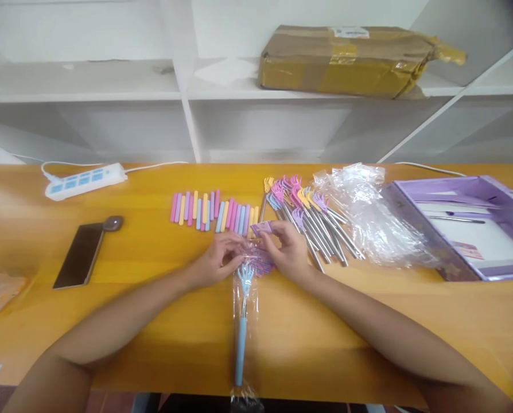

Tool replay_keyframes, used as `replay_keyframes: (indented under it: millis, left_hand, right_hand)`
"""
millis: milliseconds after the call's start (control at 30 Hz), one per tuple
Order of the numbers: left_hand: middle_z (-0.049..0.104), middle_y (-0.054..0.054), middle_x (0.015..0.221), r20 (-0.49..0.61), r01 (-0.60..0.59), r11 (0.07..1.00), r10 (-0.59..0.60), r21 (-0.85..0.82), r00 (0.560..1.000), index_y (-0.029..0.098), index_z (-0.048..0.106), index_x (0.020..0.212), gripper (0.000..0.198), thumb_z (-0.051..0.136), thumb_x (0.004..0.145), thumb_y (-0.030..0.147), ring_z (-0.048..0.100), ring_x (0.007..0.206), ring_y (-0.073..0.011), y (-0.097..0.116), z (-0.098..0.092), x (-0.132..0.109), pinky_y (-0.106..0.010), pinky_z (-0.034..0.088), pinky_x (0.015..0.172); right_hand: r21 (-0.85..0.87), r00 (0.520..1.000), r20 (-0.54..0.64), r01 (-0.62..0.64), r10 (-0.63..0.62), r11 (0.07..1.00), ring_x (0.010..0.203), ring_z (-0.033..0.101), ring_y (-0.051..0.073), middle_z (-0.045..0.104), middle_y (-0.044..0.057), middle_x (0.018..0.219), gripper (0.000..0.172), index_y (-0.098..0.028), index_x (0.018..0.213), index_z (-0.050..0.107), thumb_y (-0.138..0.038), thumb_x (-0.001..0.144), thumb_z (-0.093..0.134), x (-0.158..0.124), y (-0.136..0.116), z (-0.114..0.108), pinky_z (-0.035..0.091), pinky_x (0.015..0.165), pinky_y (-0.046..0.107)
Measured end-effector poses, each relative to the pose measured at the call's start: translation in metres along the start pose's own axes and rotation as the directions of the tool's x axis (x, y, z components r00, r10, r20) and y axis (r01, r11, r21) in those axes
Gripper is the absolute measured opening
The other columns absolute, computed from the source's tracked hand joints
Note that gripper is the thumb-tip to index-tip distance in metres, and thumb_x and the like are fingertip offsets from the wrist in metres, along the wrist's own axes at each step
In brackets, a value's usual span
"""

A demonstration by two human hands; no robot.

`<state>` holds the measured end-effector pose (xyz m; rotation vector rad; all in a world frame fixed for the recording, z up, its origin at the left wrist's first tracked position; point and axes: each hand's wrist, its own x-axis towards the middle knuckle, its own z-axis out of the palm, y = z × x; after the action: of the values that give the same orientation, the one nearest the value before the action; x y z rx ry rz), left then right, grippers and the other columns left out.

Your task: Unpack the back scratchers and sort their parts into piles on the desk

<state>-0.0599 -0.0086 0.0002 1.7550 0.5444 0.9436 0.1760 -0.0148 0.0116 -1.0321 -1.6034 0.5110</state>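
A light blue back scratcher (241, 344) lies inside a long clear plastic bag (253, 321), its claw end pointing away from me. At the bag's far end, the fingers of my left hand (220, 261) are closed on the plastic. My right hand (290, 249) pinches a small purple printed card (261, 228) just above and to the right of the bag's end. Under and between my hands lies a pile of similar purple cards (260, 261), partly hidden by my fingers. Beyond the hands is a row of pink, purple, yellow and blue handle tubes (216, 212).
Several metal back scratcher rods with coloured claws (308, 212) lie right of the tubes. Beside them are a heap of clear bags (372, 223) and an open purple box (420, 229). A phone (80, 255) and power strip (86, 180) lie left; a taped carton (342, 63) sits on the shelf.
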Motion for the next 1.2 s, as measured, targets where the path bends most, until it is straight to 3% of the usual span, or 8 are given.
replay_keyframes:
  millis: [67,133,267,433,633,900,1033,1200]
  left_hand:
    - [0.057,-0.012,0.137,0.033,-0.021,0.997,0.019,0.068,0.999,0.029,0.054,0.139,0.035,0.064,0.105,0.024,0.066,0.091,-0.0145,0.0,-0.001,0.0,-0.033,0.059,0.083]
    - [0.056,-0.013,0.141,0.063,0.024,0.991,-0.033,0.134,0.997,0.03,0.054,0.147,0.043,0.062,0.106,0.022,0.066,0.091,-0.0137,0.003,-0.003,0.0,-0.032,0.06,0.084]
    - [0.056,-0.014,0.145,0.054,0.128,0.981,-0.138,0.148,0.989,0.032,0.042,0.164,0.062,0.063,0.106,0.022,0.068,0.092,-0.0136,0.01,-0.003,0.001,-0.032,0.061,0.087]
    - [0.062,-0.014,0.142,0.04,0.143,0.99,-0.143,-0.001,0.989,0.03,0.044,0.164,0.065,0.067,0.104,0.022,0.07,0.105,-0.0181,0.012,-0.003,0.002,-0.039,0.061,0.102]
    - [0.067,-0.017,0.146,0.074,0.157,0.938,-0.141,-0.308,0.987,0.027,0.049,0.162,0.063,0.073,0.103,0.028,0.066,0.136,-0.0288,0.008,-0.007,0.002,-0.046,0.052,0.118]
    - [0.075,-0.019,0.136,0.103,0.214,0.842,-0.187,-0.495,0.977,0.02,0.065,0.139,0.045,0.078,0.101,0.039,0.073,0.128,-0.0325,0.01,-0.01,0.009,-0.053,0.054,0.116]
    - [0.073,-0.019,0.139,0.121,0.233,0.817,-0.199,-0.528,0.972,0.021,0.062,0.144,0.048,0.077,0.101,0.038,0.072,0.131,-0.0342,0.008,-0.01,0.006,-0.057,0.053,0.118]
    - [0.07,-0.016,0.142,0.087,0.239,0.813,-0.228,-0.531,0.97,0.026,0.058,0.15,0.055,0.078,0.1,0.036,0.073,0.128,-0.0316,0.0,-0.01,0.003,-0.052,0.056,0.114]
  right_hand:
    - [0.053,0.997,-0.003,-0.083,0.083,0.995,0.096,0.078,0.021,0.078,0.009,0.107,0.017,-0.022,0.116,0.067,-0.035,0.106,0.069,-0.001,0.004,0.002,0.064,0.087,0.037]
    - [0.1,0.994,0.021,-0.106,0.105,0.989,0.096,0.077,0.021,0.077,0.008,0.108,0.019,-0.022,0.118,0.067,-0.037,0.105,0.069,0.0,0.007,0.004,0.064,0.087,0.036]
    - [0.061,1.0,0.011,-0.015,0.014,0.998,0.1,0.072,0.021,0.072,0.007,0.109,0.012,-0.024,0.116,0.068,-0.032,0.11,0.062,0.005,0.003,0.001,0.061,0.089,0.038]
    - [-0.05,0.991,-0.02,0.129,-0.13,0.99,0.098,0.064,0.021,0.063,0.007,0.103,0.015,-0.023,0.11,0.068,-0.025,0.113,0.054,0.009,-0.004,-0.006,0.055,0.086,0.038]
    - [-0.013,0.991,0.044,0.128,-0.127,0.992,0.08,0.062,0.016,0.07,0.004,0.099,0.008,-0.023,0.117,0.062,-0.023,0.109,0.062,0.008,-0.001,-0.001,0.052,0.072,0.031]
    - [0.006,0.988,0.026,0.151,-0.151,0.988,0.078,0.064,0.015,0.07,0.003,0.1,0.019,-0.024,0.12,0.059,-0.02,0.104,0.068,0.004,0.0,-0.002,0.055,0.07,0.03]
    - [-0.006,0.977,0.061,0.205,-0.205,0.979,0.079,0.066,0.016,0.07,0.002,0.095,0.02,-0.024,0.119,0.059,-0.018,0.103,0.069,0.003,-0.002,-0.003,0.055,0.071,0.03]
    - [-0.023,0.961,0.132,0.248,-0.243,0.968,0.083,0.069,0.017,0.073,0.004,0.099,0.02,-0.025,0.118,0.061,-0.015,0.101,0.069,0.004,-0.001,-0.001,0.055,0.072,0.031]
